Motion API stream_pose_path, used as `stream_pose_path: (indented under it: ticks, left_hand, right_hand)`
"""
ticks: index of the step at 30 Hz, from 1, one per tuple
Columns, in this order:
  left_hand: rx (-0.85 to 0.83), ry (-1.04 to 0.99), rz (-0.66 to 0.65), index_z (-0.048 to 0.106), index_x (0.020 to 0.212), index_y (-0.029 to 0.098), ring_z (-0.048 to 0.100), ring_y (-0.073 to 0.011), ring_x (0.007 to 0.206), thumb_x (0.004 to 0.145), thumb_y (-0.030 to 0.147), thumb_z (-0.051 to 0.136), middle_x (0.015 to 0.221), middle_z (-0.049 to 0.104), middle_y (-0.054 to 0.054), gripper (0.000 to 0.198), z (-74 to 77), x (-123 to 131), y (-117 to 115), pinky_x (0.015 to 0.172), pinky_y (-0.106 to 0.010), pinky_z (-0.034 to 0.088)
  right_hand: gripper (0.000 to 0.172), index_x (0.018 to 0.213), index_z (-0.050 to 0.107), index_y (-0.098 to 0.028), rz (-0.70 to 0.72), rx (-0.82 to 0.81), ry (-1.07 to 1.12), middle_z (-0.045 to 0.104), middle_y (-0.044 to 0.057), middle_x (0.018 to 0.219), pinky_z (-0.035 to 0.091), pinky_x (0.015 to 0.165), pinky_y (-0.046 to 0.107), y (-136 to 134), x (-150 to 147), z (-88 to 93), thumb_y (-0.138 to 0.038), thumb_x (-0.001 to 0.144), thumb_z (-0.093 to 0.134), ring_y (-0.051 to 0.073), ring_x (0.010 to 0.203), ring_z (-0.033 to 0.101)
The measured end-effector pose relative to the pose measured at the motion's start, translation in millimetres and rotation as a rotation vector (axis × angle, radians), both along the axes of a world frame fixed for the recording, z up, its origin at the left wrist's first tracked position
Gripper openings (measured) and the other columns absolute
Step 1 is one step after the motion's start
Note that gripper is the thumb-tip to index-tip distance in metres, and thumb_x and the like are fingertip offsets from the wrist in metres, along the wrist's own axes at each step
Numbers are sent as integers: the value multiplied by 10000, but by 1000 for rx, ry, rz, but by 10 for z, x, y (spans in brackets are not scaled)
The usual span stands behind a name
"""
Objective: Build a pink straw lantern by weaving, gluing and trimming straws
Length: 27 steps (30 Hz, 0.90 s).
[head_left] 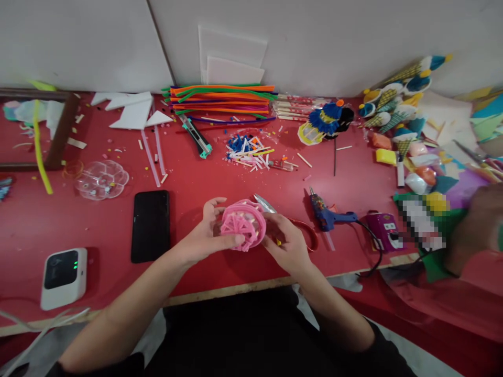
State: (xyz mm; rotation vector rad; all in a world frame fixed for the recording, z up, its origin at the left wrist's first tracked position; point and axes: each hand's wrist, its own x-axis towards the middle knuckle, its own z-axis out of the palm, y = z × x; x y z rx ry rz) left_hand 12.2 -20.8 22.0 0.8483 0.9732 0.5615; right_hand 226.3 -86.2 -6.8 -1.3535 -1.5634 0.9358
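A round pink wheel-shaped craft piece (243,224), made of pink fuzzy sticks and pale rods, is held between both hands above the red table (196,173). My left hand (206,235) wraps its left side, thumb across the front. My right hand (286,243) grips its right edge and also has red-handled scissors (304,230) hooked in it, the blades pointing up-left behind the wheel.
A black phone (150,225) and a white device (63,277) lie to the left. A blue glue gun (328,214), cut sticks (247,149), coloured fuzzy sticks (223,99), a utility knife (196,137) and paper craft pieces lie further off. Another person's arm (477,225) is at the right.
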Motion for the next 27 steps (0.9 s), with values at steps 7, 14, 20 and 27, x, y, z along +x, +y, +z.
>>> stream_pose_path:
  ticks: [7, 14, 20, 27]
  left_hand:
    - [64, -93, 194, 346, 1179, 309, 608, -272, 1163, 601, 301, 940, 1226, 528, -58, 829, -17, -36, -109, 952, -446, 556]
    - [367, -60, 272, 404, 1151, 289, 540, -263, 1249, 660, 335, 908, 1305, 475, -76, 705, -28, -84, -88, 974, -409, 552]
    - [728, -2, 207, 359, 1223, 327, 523, -256, 1226, 631, 226, 896, 1290, 413, -57, 806, -56, -87, -71, 1001, -445, 545]
    - [821, 134, 143, 372, 1234, 328, 523, -231, 1154, 613, 224, 911, 1222, 354, -35, 828, -95, -166, -1, 968, -420, 564]
  right_hand:
    - [329, 1298, 581, -249, -18, 2, -466, 702, 110, 1217, 574, 952, 452, -111, 298, 201, -298, 973, 578, 257, 1125, 676]
    - [335, 1205, 602, -134, -34, -221, -1027, 684, 176, 1066, 534, 892, 529, -435, 702, 193, -255, 900, 536, 364, 1006, 651]
    - [306, 1088, 615, -129, -23, -342, -1073, 706, 157, 1009, 511, 803, 394, -277, 638, 104, -178, 788, 575, 301, 903, 677]
    - [152, 733, 505, -236, -170, -195, -929, 638, 48, 689, 385, 571, 290, -96, 698, 129, -310, 855, 557, 203, 626, 602]
